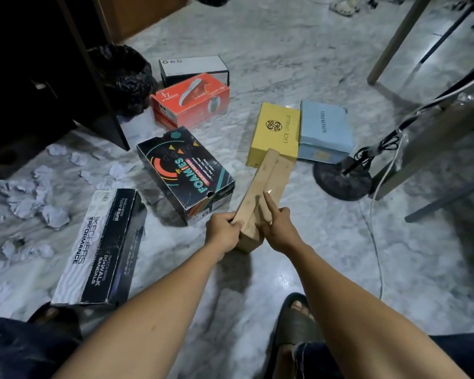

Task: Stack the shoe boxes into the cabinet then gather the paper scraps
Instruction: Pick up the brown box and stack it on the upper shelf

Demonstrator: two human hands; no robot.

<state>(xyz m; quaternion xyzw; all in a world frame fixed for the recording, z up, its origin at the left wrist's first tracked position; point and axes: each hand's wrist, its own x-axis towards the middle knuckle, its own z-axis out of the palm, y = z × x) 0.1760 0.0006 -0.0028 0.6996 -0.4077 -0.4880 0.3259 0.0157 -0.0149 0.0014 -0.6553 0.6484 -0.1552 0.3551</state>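
Observation:
I hold a plain brown shoe box tilted above the floor; my left hand grips its near left corner and my right hand grips the near right side with the index finger stretched along the lid. On the marble floor lie a black Foamies box, a black-and-white Skechers box, a red box, a white-and-black box, a yellow box and a light blue box. Crumpled paper scraps are scattered at the left. The dark cabinet stands open at the upper left.
A black bin bag sits beside the cabinet. A round black lamp base with cables stands at the right, near wooden furniture legs. My sandalled feet are at the bottom.

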